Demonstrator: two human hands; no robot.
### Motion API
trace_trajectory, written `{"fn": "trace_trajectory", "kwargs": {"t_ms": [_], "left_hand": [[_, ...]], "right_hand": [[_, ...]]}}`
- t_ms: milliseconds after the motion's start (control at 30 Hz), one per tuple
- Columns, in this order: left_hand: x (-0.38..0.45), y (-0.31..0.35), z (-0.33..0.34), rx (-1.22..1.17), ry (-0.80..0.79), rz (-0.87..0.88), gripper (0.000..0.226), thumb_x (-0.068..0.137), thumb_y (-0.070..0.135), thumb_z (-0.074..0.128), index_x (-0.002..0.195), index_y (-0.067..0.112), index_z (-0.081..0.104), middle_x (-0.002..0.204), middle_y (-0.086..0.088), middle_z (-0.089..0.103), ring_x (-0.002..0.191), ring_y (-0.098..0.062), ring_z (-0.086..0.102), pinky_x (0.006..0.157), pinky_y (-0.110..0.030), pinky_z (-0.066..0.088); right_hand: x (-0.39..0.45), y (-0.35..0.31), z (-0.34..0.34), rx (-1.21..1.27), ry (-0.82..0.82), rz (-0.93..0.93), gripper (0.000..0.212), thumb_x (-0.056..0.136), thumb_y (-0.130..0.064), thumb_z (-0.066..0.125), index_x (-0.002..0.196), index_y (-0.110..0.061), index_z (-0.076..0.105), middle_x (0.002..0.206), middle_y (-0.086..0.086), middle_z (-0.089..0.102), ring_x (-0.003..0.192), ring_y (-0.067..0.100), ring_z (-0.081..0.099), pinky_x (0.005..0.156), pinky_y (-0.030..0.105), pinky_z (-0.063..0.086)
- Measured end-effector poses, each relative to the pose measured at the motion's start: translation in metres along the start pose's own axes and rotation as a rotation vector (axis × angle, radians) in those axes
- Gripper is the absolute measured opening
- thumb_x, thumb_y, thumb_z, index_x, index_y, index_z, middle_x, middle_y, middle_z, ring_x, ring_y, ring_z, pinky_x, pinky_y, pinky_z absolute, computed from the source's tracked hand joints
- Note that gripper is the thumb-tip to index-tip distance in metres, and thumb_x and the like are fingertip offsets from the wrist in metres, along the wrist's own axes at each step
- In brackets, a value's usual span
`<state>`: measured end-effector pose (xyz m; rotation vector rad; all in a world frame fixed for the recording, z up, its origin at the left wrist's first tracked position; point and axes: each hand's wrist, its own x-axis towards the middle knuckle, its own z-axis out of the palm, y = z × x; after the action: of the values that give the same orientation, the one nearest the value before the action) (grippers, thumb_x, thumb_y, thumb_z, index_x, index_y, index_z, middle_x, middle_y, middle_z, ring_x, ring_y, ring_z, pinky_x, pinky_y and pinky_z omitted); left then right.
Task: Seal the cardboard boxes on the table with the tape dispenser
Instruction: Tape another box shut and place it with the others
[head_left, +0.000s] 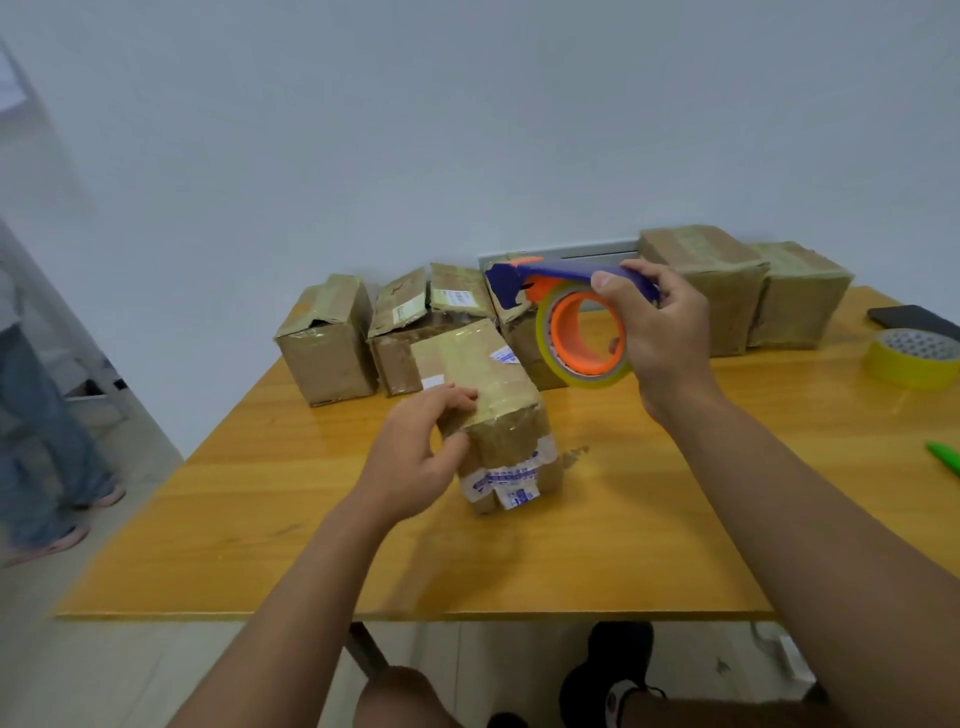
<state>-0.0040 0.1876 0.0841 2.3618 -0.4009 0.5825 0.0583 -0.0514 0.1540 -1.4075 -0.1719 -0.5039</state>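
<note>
A small cardboard box (491, 395) wrapped in clear tape stands in the middle of the wooden table (260, 519). My left hand (415, 447) grips its near left corner, fingers on top and thumb on the side. My right hand (660, 332) holds a blue and orange tape dispenser (566, 312) with a roll of clear tape, raised above and to the right of that box. Several other cardboard boxes (327, 343) line the far edge of the table.
A yellow tape roll (914, 358) and a dark phone (914, 319) lie at the far right. A green object (945, 457) pokes in at the right edge. A person's legs (41, 415) stand on the floor to the left.
</note>
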Motion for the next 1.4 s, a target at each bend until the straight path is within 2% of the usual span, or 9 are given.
{"fn": "trace_trajectory", "kwargs": {"t_ms": [167, 367, 633, 767, 867, 1000, 1200, 1300, 1400], "left_hand": [[-0.004, -0.002, 0.014, -0.205, 0.029, -0.073, 0.024, 0.097, 0.035, 0.047, 0.111, 0.021, 0.062, 0.130, 0.017, 0.059, 0.135, 0.004, 0.037, 0.106, -0.030, 0.039], [-0.009, -0.002, 0.026, -0.324, 0.005, -0.079, 0.029, 0.097, 0.028, 0.042, 0.121, 0.017, 0.053, 0.141, 0.014, 0.050, 0.145, 0.002, 0.017, 0.115, -0.026, 0.024], [-0.010, -0.001, 0.034, -0.458, 0.051, -0.126, 0.033, 0.090, 0.015, 0.040, 0.120, 0.016, 0.054, 0.138, 0.017, 0.049, 0.143, 0.003, 0.021, 0.119, -0.034, 0.024], [-0.011, -0.003, 0.037, -0.444, 0.102, -0.093, 0.032, 0.092, 0.014, 0.040, 0.120, 0.015, 0.056, 0.136, 0.014, 0.052, 0.142, -0.003, 0.028, 0.117, -0.039, 0.028], [-0.010, -0.003, 0.036, -0.426, 0.115, -0.099, 0.032, 0.093, 0.014, 0.040, 0.120, 0.016, 0.057, 0.136, 0.012, 0.053, 0.141, -0.001, 0.029, 0.117, -0.036, 0.028], [-0.007, -0.012, 0.027, -0.416, 0.132, -0.104, 0.032, 0.090, 0.011, 0.039, 0.114, 0.017, 0.060, 0.137, 0.012, 0.053, 0.142, 0.001, 0.028, 0.117, -0.029, 0.028], [-0.009, -0.028, 0.028, -0.205, 0.119, -0.001, 0.030, 0.095, 0.044, 0.048, 0.118, 0.028, 0.057, 0.147, 0.011, 0.044, 0.146, -0.006, 0.023, 0.111, -0.034, 0.035], [-0.008, -0.028, 0.031, -0.113, 0.169, 0.025, 0.038, 0.095, 0.048, 0.049, 0.118, 0.020, 0.061, 0.146, 0.007, 0.046, 0.146, -0.007, 0.026, 0.108, -0.031, 0.039], [-0.010, -0.028, 0.030, -0.115, 0.142, 0.006, 0.044, 0.092, 0.055, 0.049, 0.126, 0.028, 0.058, 0.150, 0.012, 0.041, 0.147, -0.005, 0.020, 0.108, -0.035, 0.041]], "right_hand": [[-0.009, 0.007, 0.021, 0.037, -0.036, -0.009, 0.043, 0.076, -0.042, 0.075, 0.111, -0.020, 0.064, 0.100, -0.004, 0.065, 0.099, 0.020, 0.064, 0.078, 0.036, 0.057], [-0.018, 0.015, 0.037, 0.008, -0.080, -0.053, 0.036, 0.084, -0.026, 0.076, 0.116, -0.013, 0.064, 0.097, -0.010, 0.061, 0.086, 0.003, 0.059, 0.075, 0.020, 0.052], [-0.021, 0.021, 0.037, -0.052, -0.114, -0.096, 0.040, 0.086, -0.027, 0.074, 0.121, -0.013, 0.061, 0.100, -0.011, 0.059, 0.083, -0.011, 0.057, 0.072, 0.014, 0.050], [-0.023, 0.020, 0.035, -0.035, -0.108, -0.087, 0.050, 0.080, -0.038, 0.071, 0.122, -0.011, 0.061, 0.103, -0.004, 0.062, 0.086, -0.002, 0.059, 0.069, 0.013, 0.049], [-0.025, 0.019, 0.034, -0.023, -0.114, -0.066, 0.052, 0.078, -0.042, 0.068, 0.121, -0.014, 0.060, 0.106, -0.003, 0.062, 0.094, 0.007, 0.060, 0.072, 0.018, 0.051], [-0.030, 0.018, 0.035, 0.016, -0.122, -0.053, 0.050, 0.078, -0.040, 0.068, 0.119, -0.013, 0.061, 0.101, -0.007, 0.062, 0.087, -0.001, 0.060, 0.071, 0.016, 0.050], [-0.032, 0.020, 0.033, 0.035, -0.143, -0.037, 0.049, 0.078, -0.040, 0.067, 0.120, -0.015, 0.060, 0.106, -0.002, 0.063, 0.093, 0.006, 0.062, 0.072, 0.017, 0.051], [-0.030, 0.022, 0.030, 0.027, -0.143, -0.031, 0.045, 0.080, -0.041, 0.066, 0.118, -0.019, 0.060, 0.107, -0.002, 0.064, 0.096, 0.010, 0.062, 0.075, 0.021, 0.054], [-0.030, 0.023, 0.028, 0.022, -0.156, -0.038, 0.040, 0.082, -0.040, 0.066, 0.117, -0.021, 0.061, 0.105, -0.004, 0.064, 0.096, 0.010, 0.062, 0.077, 0.023, 0.054]]}}
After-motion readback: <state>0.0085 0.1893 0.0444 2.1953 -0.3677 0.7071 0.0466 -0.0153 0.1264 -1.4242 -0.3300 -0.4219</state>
